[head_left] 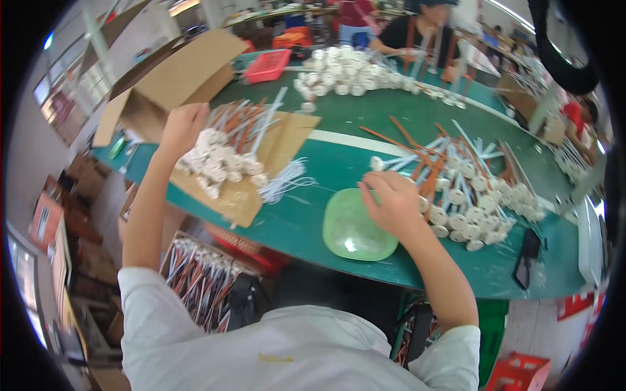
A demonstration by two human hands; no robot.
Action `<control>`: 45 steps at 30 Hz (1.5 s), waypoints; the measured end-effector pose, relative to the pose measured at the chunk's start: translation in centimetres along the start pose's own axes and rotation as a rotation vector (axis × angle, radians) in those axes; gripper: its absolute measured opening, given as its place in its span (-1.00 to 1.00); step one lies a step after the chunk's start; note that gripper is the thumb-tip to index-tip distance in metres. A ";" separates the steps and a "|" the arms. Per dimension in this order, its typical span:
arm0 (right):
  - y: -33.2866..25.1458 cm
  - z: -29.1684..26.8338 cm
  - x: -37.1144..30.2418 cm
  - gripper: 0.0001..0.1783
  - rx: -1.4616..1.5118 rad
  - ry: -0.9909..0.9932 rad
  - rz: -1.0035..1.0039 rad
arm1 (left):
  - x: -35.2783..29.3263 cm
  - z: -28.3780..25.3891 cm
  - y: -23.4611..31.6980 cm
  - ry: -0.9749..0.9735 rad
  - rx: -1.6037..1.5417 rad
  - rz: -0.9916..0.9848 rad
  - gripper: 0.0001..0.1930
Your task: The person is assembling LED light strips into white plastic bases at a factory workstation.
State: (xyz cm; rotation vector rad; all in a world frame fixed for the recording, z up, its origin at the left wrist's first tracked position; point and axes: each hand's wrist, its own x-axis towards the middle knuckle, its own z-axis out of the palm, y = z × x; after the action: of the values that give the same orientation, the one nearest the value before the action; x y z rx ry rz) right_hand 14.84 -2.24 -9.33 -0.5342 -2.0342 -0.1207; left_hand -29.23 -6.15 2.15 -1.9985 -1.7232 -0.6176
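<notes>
My left hand [186, 128] is closed, raised at the near edge of a heap of white round parts with brown and white leads [218, 159]. Whatever its fingers may hold is hidden. The heap lies on a flattened cardboard sheet [241, 208]. Over the right rim of a light green plastic bowl [355, 234] is my right hand [392, 203], its fingers curled together; I cannot make out anything in them. Just beyond that hand spreads a second heap of the white round parts with leads [466, 202]. A bundle of thin white ties [287, 180] lies between the cardboard and the bowl.
An open cardboard box [186, 75] stands at the far left, beside a red tray [267, 66]. More white parts [349, 68] are piled across the green table [300, 228]. A black phone-like object [527, 257] lies at right. Opposite sits another person [391, 39]. A filled box [202, 277] stands below the table.
</notes>
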 end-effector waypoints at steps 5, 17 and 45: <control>0.0 0.5 -0.1 -0.83 0.001 0.042 -0.027 | 0.3 3.2 12.5 0.180 -0.380 0.045 -0.70; -0.4 0.7 -0.6 -0.87 -0.017 0.003 -0.044 | 3.7 20.9 23.6 0.041 -1.580 -0.341 -0.57; 12.8 -16.8 0.7 -0.72 -0.484 -0.643 0.557 | 2.7 21.6 24.7 -0.218 -1.324 -0.167 -0.60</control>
State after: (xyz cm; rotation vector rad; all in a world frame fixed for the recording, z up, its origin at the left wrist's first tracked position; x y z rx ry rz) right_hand 33.47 4.46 -1.98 -1.5879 -2.3777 -0.1121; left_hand -3.21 5.28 -14.48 -2.7601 -1.7577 -2.0588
